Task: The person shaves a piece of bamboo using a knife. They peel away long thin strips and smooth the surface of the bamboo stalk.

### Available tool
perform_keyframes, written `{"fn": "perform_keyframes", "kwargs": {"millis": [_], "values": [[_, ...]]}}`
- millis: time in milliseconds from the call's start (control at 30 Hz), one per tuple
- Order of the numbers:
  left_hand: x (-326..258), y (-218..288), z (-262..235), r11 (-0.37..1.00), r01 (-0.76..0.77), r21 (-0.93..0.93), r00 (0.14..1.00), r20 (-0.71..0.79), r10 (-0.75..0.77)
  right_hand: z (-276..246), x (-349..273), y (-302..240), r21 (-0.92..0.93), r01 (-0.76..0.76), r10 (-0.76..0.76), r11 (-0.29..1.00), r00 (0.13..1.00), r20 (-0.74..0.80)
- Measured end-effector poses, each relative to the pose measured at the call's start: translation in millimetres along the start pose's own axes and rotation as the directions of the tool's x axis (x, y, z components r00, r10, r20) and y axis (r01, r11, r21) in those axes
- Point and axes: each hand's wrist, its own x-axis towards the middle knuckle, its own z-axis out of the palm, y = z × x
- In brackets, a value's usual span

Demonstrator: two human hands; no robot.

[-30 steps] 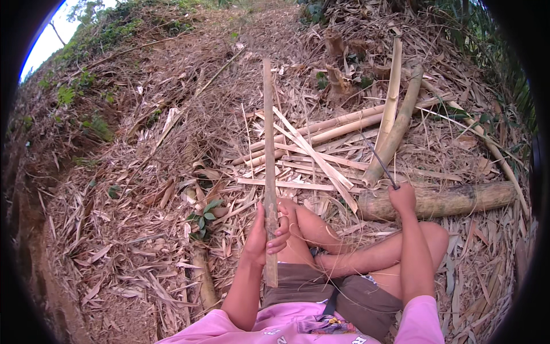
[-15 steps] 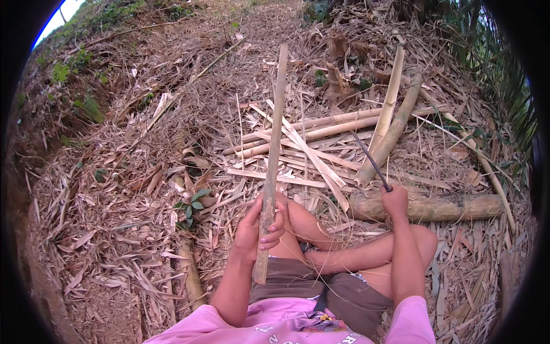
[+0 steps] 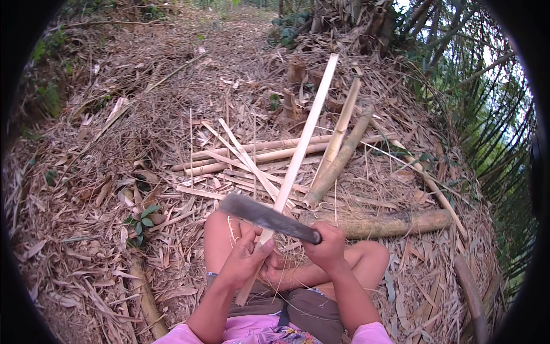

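A long pale bamboo strip [image 3: 310,120] slants up and to the right from my lap, gripped near its lower end by my left hand [image 3: 250,256]. My right hand [image 3: 324,243] is wrapped round the dark handle of a machete [image 3: 260,215]. The broad grey blade, slightly blurred, lies across the strip just above my left hand, its tip pointing left. Whether the edge touches the strip I cannot tell. Thin bamboo shavings hang about my crossed legs.
In front of my legs lies a thick bamboo log [image 3: 385,223]. Split bamboo pieces [image 3: 338,137] lean on it, beside a pile of poles and strips [image 3: 246,157]. A small leafy plant [image 3: 141,221] grows at the left. Stumps [image 3: 290,103] stand farther off amid dry leaves.
The machete has swung from the right side inward across the strip. The strip has turned to show its pale face and tilted right. My view has shifted right.
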Motion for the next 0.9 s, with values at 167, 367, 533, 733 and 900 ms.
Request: {"fn": "perform_keyframes", "kwargs": {"millis": [167, 367, 533, 733, 900], "values": [[-6.7, 0.2, 4.9, 0.994, 0.107, -0.017, 0.989, 0.107, -0.104, -7.2, 2.3, -22.3, -0.174, 0.166, -0.159, 0.971, 0.986, 0.055], [-17.7, -18.2, 11.2, 0.996, 0.084, 0.027, 0.996, 0.019, -0.084, -6.2, -2.0, -25.6, -0.205, 0.172, -0.159, 0.964, 0.984, 0.077], [-36.2, -4.1, 18.3, 0.965, 0.263, 0.018, 0.962, 0.069, -0.264, -6.1, 5.9, -9.7, -0.113, 0.02, -0.024, 0.993, 0.999, -0.038], [-44.4, -11.6, 13.7, 0.965, 0.261, 0.007, 0.961, 0.092, -0.26, -14.7, -0.2, -25.7, -0.174, 0.188, -0.163, 0.967, 0.975, 0.15], [-45.0, -20.0, 13.9, 0.968, 0.249, -0.008, 0.962, 0.115, -0.247, -3.0, -4.0, 24.7, -0.239, -0.003, 0.017, 0.971, 0.998, 0.057]]}}
